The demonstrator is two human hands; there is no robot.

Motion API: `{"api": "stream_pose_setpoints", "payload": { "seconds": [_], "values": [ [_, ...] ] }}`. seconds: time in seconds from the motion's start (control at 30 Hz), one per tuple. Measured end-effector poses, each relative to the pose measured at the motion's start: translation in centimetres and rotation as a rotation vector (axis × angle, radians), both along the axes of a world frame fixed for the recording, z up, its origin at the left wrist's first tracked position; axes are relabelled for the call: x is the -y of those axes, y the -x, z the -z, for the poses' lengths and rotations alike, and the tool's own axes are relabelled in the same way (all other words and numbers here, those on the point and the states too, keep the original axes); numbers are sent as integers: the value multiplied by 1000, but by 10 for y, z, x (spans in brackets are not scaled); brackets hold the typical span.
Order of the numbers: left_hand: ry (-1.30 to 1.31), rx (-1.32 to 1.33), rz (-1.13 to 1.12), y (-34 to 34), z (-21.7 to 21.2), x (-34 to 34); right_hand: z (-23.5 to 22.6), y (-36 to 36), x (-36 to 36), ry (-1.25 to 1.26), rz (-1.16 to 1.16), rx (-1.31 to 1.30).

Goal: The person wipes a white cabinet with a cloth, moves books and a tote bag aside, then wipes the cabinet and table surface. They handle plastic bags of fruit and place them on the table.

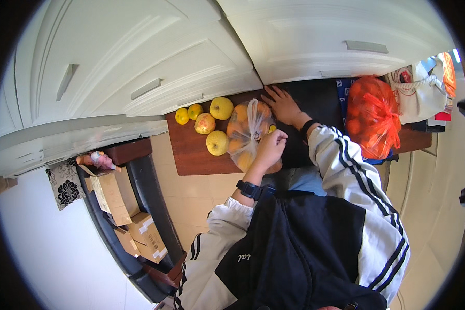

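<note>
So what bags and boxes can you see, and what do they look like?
Clear plastic bag of orange fruit: on the brown wooden counter, left hand pinching its top.
Orange plastic bag: knotted, at the counter's right.
White drawstring bag: behind the orange one.
Brown cardboard boxes: lower left, on a dark rack.

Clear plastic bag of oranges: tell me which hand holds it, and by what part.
The left hand grips the clear plastic bag by its gathered top. The right hand lies flat on the counter, holding nothing.
</note>
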State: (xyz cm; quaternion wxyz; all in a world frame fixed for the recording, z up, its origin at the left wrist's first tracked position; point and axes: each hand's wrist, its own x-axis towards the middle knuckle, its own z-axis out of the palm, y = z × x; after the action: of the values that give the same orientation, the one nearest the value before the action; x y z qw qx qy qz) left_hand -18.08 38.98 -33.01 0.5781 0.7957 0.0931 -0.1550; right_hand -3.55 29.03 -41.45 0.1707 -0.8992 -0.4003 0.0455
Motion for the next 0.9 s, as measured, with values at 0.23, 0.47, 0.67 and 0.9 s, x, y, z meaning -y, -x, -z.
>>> {"api": "stream_pose_setpoints", "payload": {
  "seconds": [0.23, 0.47, 0.67, 0.9],
  "values": [
    [-703, 272, 591, 23, -4, 30, -2, -5, 4, -18, -10, -69],
    [-1098, 365, 787, 47, -2, 21, -2, 33, 48, 17, -68, -47],
    [-1095, 454, 706, 50, 14, 12, -4, 86, 68, 0, -103, -23],
    [-1109, 284, 650, 38, 14, -3, -15, 160, 108, -79, -262, -85]
  ]
}}
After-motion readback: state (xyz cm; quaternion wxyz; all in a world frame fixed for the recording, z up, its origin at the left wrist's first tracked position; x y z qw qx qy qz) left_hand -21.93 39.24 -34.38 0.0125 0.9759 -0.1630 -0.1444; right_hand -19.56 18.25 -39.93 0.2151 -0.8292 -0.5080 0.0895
